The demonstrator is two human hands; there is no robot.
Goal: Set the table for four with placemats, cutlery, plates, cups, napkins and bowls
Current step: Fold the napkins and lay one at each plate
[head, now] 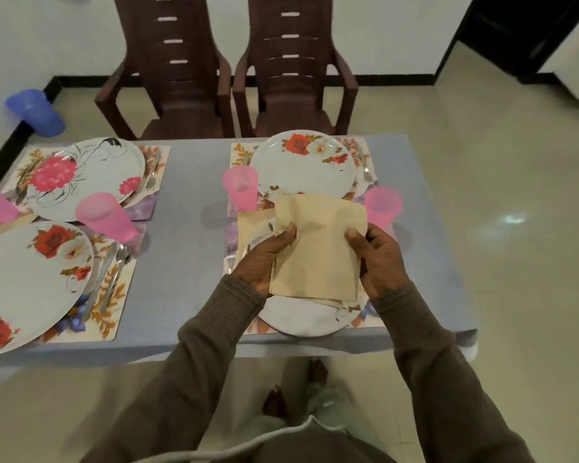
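Over the table [188,202], left hand [264,259] and right hand [380,259] pinch a napkin [318,248].

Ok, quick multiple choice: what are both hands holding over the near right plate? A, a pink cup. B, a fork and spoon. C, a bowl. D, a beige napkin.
D: the left hand and right hand each grip a side of the beige napkin, held above the near right plate; the pink cups stand on the table untouched.
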